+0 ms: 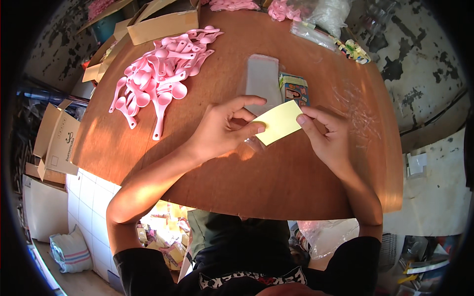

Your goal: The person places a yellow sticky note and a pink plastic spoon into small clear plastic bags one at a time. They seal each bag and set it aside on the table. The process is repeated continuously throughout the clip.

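Pale-yellow rectangular card [280, 122] held above a brown wooden table [222, 185].

The card's right end is pinched between thumb and finger of the bare right hand [327, 135]; its left end is touched by the thumb of the bare left hand [221, 127], whose index finger is held apart, and whether that hand is closed on it cannot be told. Beyond, a stack of clear plastic sleeves [262, 79] is set beside colourful printed cards [295, 90]; glossy pink plastic spoons [160, 69] are heaped at left.
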The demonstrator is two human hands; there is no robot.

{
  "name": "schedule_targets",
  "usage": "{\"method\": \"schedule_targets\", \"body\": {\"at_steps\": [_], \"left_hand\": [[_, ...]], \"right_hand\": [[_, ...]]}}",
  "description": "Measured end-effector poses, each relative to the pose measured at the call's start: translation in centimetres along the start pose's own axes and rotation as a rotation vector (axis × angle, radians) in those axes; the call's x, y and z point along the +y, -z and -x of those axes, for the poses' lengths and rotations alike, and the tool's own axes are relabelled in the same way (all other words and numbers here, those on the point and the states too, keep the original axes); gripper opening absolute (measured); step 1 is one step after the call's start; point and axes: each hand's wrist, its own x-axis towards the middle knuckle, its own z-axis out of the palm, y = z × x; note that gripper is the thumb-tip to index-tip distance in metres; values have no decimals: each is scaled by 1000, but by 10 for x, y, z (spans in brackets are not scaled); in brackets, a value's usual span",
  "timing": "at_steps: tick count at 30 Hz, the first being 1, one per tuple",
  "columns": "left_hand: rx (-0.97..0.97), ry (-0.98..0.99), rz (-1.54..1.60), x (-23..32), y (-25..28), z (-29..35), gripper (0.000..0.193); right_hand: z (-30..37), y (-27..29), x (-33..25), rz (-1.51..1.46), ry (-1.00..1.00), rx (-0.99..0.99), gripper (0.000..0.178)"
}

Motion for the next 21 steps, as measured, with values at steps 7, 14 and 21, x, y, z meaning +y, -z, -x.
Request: {"method": "schedule_targets", "body": {"at_steps": [7, 14, 21], "left_hand": [[-120, 7, 172, 8, 3, 4, 59], [-111, -31, 109, 4, -1, 6, 60], [-69, -90, 34, 10, -3, 7, 56]], "right_hand": [[5, -7, 1, -220, -140, 73, 18], [7, -15, 3, -319, 0, -273, 18], [11, -14, -5, -547, -308, -226, 16]]}}
